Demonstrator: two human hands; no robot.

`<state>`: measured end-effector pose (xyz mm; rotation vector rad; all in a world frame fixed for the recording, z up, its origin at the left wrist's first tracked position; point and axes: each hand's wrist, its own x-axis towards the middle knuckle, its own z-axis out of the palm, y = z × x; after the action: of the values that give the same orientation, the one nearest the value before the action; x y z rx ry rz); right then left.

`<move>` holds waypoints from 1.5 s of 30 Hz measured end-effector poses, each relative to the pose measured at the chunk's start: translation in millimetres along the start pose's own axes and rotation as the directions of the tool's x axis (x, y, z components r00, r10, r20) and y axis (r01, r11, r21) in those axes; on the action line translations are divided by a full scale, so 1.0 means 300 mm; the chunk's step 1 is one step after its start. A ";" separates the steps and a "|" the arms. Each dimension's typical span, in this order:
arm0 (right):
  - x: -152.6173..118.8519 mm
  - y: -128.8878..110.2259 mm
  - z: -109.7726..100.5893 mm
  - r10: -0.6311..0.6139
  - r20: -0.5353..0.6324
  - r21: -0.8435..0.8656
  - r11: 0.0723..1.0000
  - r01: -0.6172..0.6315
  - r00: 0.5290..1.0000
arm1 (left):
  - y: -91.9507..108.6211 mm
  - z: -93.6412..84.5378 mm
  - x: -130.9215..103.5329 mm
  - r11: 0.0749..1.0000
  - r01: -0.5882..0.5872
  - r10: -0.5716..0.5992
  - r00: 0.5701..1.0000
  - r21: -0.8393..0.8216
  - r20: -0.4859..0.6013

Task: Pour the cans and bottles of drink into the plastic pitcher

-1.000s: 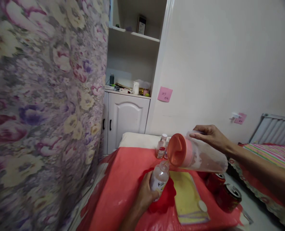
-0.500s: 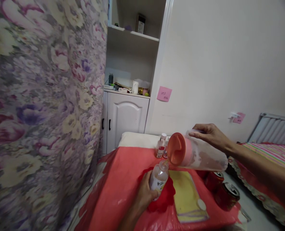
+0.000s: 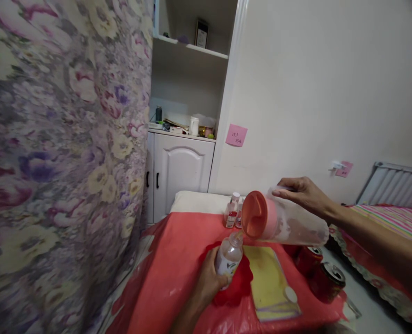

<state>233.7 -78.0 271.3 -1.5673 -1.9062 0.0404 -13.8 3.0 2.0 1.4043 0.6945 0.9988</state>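
My left hand (image 3: 209, 276) is wrapped round a small clear bottle (image 3: 231, 255) with a pale label, its open mouth tipped a little to the right. Below it lies a red scalloped tray (image 3: 238, 285). In my right hand (image 3: 301, 192) is the handle of a translucent pitcher (image 3: 296, 225) with a pink-orange lid (image 3: 256, 215). The pitcher lies almost on its side, its lid end just above the bottle's mouth. A thin stream seems to run between them. A white round cap (image 3: 290, 294) rests on a yellow sheet (image 3: 268, 278).
On the red-covered table (image 3: 178, 260) stand small capped bottles (image 3: 232, 211) behind the pitcher and red drink cans (image 3: 327, 282) at the right edge. A floral curtain (image 3: 66, 162) hangs at left. Behind are a white cabinet (image 3: 183, 174) and, at right, a bed (image 3: 393, 225).
The view has shifted very slightly. Both hands keep the bottle and the tilted pitcher in nearly the same place.
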 end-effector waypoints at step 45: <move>0.008 -0.014 0.017 0.016 0.043 0.014 1.000 -0.017 0.999 | 0.001 -0.001 0.004 0.999 -0.020 0.020 1.000 0.038 -0.002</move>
<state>227.3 -75.2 270.2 -1.5843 -1.9219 0.0953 -13.6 4.4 2.5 1.4458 0.7057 1.0072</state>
